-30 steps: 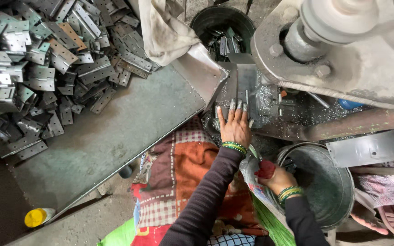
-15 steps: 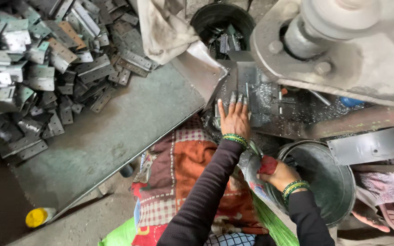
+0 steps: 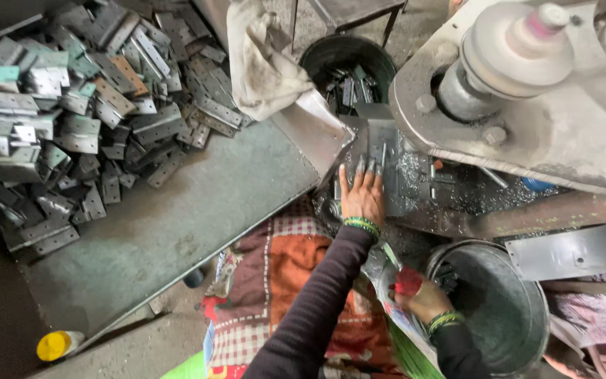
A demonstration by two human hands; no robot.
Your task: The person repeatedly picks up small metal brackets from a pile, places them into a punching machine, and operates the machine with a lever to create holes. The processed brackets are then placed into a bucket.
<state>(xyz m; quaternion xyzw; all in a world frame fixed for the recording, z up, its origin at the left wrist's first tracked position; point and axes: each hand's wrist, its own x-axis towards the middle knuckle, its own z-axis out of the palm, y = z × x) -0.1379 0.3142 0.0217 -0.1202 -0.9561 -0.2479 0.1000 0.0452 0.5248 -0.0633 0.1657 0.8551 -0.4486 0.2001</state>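
The left hand lies flat, palm down and fingers spread apart, on a flat grey metal plate piece at the machine bed, under the big grey press machine. The plate piece is dull grey steel, approx. rectangular, with a thin slot or ridge along its middle. Its long axis runs away from the person, pointing toward the dark round bucket of metal parts beyond it. The fingertips touch the near end of the plate. Bright metal shavings lie around it on the bed.

The right hand is low, at the near rim of the round grey metal bucket, which stands at the right below the bed. The fingers are curled together, near a small red thing; I cannot tell if they clamp it or only touch it. Both wrists carry green bangles.

On the left side the large grey metal sheet table carries a pile of grey hinge plates at its far left corner. A dirty white cloth hangs at the table's far right edge. A yellow cap bottle lies on the floor.
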